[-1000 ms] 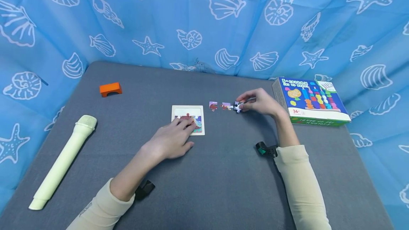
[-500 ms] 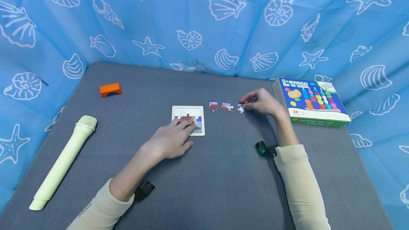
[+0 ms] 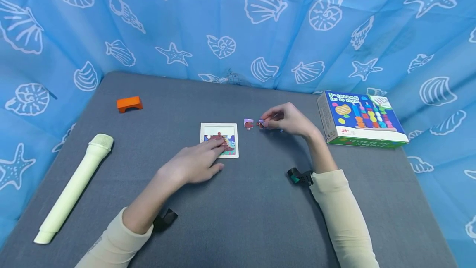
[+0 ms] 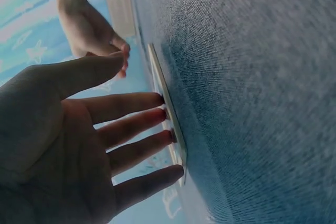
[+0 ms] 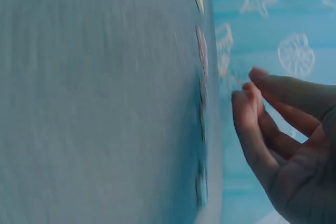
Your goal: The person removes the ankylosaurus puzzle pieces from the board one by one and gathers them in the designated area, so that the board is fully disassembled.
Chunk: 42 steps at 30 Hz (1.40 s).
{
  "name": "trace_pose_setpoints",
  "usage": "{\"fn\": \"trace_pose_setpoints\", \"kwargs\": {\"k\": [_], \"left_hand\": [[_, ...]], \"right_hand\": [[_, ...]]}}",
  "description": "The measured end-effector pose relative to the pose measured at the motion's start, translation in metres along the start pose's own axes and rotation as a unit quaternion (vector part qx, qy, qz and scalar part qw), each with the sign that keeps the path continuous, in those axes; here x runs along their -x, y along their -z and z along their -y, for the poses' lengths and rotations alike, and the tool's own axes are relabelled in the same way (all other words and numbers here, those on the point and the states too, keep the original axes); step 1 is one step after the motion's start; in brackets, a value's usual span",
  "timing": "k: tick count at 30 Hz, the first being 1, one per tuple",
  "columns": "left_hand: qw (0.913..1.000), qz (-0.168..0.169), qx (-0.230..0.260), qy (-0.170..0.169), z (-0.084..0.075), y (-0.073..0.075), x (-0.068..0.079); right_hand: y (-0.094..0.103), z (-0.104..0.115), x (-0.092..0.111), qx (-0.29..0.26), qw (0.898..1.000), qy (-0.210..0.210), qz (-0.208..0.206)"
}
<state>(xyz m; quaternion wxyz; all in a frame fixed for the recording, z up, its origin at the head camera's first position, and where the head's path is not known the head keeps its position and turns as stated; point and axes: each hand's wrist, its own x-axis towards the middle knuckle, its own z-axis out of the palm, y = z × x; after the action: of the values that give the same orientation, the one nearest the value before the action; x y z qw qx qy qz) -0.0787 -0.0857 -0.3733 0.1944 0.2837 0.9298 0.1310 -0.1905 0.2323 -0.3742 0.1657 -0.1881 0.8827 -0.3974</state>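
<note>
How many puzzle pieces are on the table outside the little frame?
3, in a row on the table: the nearest piece to the frame, the middle piece and the farthest piece. The right hand partly hides two in the head view.

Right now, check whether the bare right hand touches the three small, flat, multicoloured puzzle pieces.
Apart: the right wrist view shows a gap between the right hand and the puzzle pieces.

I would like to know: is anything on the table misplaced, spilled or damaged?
I see nothing spilled or damaged. Three loose pieces lie outside the tray, whose upper part is bare, but that seems normal mid-work. Only the microphone, at far left, looks slightly odd: apparently unrelated.
</note>
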Motion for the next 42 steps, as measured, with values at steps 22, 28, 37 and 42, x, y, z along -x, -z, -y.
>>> {"fn": "trace_pose_setpoints", "kwargs": {"k": [22, 28, 37, 42], "left_hand": [[0.9947, 0.087, 0.005, 0.055, -0.023, 0.004, 0.021], [0.9922, 0.103, 0.005, 0.069, -0.023, 0.005, 0.018], [0.9936, 0.090, 0.000, 0.068, -0.023, 0.002, 0.015], [0.9946, 0.080, 0.001, 0.065, -0.022, 0.003, 0.014]], "right_hand": [[-0.092, 0.080, -0.064, 0.015, 0.980, 0.095, 0.177], [-0.104, 0.086, -0.072, 0.041, 0.983, 0.053, 0.174], [-0.111, 0.090, -0.073, 0.076, 0.984, 0.029, 0.158], [-0.110, 0.088, -0.071, 0.062, 0.986, 0.031, 0.150]]}}
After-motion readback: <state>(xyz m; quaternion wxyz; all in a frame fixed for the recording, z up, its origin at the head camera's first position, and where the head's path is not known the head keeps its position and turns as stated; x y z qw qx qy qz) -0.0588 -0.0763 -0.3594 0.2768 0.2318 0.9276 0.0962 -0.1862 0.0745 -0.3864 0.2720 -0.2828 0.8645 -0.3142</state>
